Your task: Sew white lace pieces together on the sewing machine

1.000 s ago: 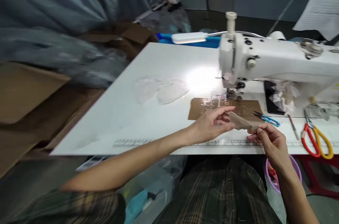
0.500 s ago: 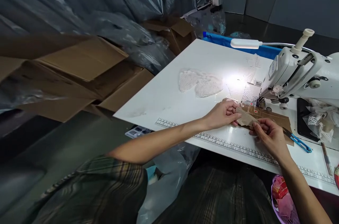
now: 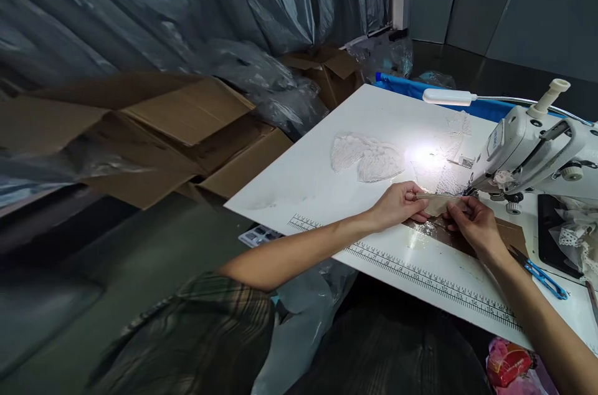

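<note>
My left hand [image 3: 400, 203] and my right hand [image 3: 471, 224] both pinch a small beige fabric piece [image 3: 436, 203], one at each end. They hold it low over the white table [image 3: 327, 189], just in front of the needle area of the white sewing machine [image 3: 537, 152]. Under the hands lies a brown cardboard sheet [image 3: 509, 238] with shiny clear tape on it. Two white lace pieces [image 3: 367, 158] rest on the table beyond my left hand.
Blue thread snips [image 3: 542, 271] lie right of my right hand. A printed ruler [image 3: 420, 270] runs along the table's near edge. A lamp [image 3: 448, 96] lights the machine area. Open cardboard boxes [image 3: 187, 133] and grey plastic sheeting fill the left side.
The view has swung left and the table now sits at the right. Both hands carried the beige piece forward, closer to the machine's needle.
</note>
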`<state>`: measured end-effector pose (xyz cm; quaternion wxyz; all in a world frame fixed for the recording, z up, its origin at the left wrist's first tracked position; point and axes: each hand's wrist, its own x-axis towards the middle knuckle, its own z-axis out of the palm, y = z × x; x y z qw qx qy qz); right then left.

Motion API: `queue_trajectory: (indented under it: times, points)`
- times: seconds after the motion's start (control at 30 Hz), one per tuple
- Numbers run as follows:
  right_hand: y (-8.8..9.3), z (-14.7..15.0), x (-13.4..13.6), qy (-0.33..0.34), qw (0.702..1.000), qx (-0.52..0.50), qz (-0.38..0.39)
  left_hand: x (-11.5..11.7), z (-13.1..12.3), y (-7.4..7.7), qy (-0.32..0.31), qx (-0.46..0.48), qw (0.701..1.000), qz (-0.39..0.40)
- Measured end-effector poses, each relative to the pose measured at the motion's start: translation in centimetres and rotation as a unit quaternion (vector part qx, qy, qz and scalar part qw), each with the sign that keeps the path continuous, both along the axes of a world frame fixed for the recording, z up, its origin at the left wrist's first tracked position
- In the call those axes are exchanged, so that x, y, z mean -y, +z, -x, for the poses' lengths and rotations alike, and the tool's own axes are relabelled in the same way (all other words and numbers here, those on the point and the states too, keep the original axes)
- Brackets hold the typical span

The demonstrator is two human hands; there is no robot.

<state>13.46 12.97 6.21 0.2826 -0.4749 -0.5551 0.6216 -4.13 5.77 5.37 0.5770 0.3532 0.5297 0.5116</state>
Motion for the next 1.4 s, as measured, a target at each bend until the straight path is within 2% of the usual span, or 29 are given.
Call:
queue_trajectory:
  times: [0.27, 0.5, 0.77, 0.93, 1.17, 1.3, 1.4]
  points:
    - [-0.4, 1.3, -0.1, -0.003, 1.0, -0.005, 0.01, 0.1, 0.0, 0.1, 0.019, 0.022, 1.0, -0.005]
    - [-0.9, 1.1, 0.1, 0.005, 1.0, -0.012, -0.013, 0.2, 0.1, -0.6, 0.005, -0.008, 0.999, -0.038]
    - [-1.2, 0.9, 0.3, 0.009, 0.999, -0.022, -0.03, 0.2, -0.2, -1.0, 0.028, -0.035, 0.998, -0.044]
    - [-1.2, 0.8, 0.3, 0.019, 0.999, -0.024, -0.039, 0.2, 0.1, -0.9, 0.061, -0.107, 0.987, -0.104]
    - [-1.1, 0.9, 0.5, 0.015, 0.999, -0.025, -0.04, 0.0, 0.1, -0.9, 0.064, -0.151, 0.981, -0.099]
    - [-1.4, 0.9, 0.4, 0.0, 0.999, -0.038, -0.037, 0.5, 0.0, -0.7, 0.045, -0.166, 0.98, -0.101]
    - [-1.5, 0.4, 0.2, -0.024, 0.999, -0.022, -0.042, 1.1, 0.1, -0.2, -0.038, -0.235, 0.96, -0.144]
